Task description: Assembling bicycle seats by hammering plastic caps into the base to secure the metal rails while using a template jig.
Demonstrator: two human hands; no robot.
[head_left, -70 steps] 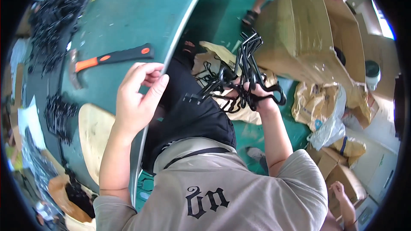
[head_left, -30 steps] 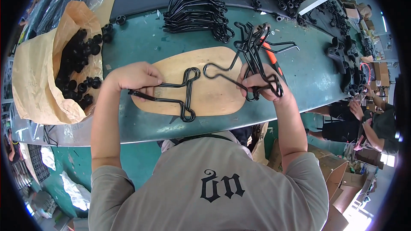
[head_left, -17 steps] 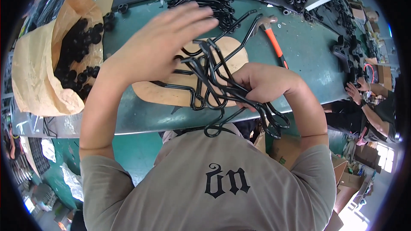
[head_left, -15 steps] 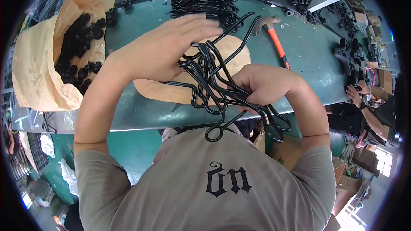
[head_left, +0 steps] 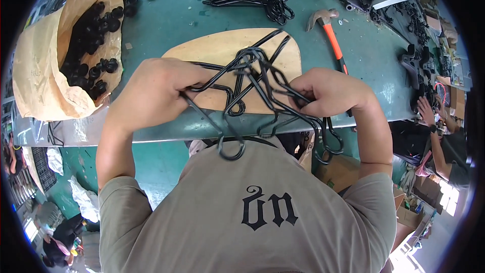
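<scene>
Head view: the left hand (head_left: 164, 91) is closed on a bent black rod (head_left: 231, 157), apart from the right hand (head_left: 331, 91), clamped on a bundle of similar rods (head_left: 263, 91) above the wooden board (head_left: 202, 45) on the worktop (head_left: 166, 17). Ornate black lettering (head_left: 254, 210) marks the shirt (head_left: 177, 222); the paper bag's (head_left: 38, 76) faint marks are illegible. Half a second earlier, the left hand's fingers were extended.
</scene>
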